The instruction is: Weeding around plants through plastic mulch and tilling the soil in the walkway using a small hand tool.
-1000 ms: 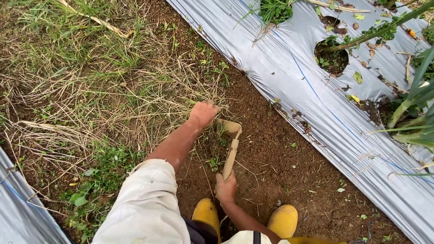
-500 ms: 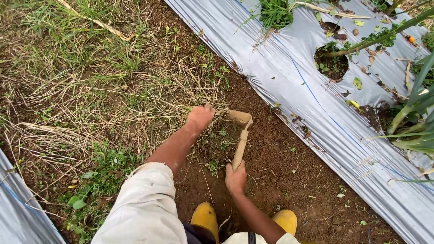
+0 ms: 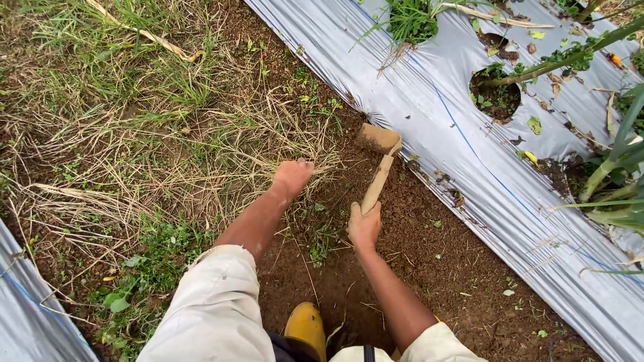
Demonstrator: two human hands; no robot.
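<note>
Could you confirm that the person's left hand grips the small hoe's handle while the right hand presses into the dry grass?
Not quite: the hands are swapped. The head view shows the right hand gripping the small hoe, while the left hand presses into the dry grass.

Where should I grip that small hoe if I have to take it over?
Grip the hoe low on its wooden handle, coming from the near end, where the right hand wraps it now. The handle is straight and tilts away toward the soil-caked blade by the plastic sheet, so the near end is the free part.
</note>
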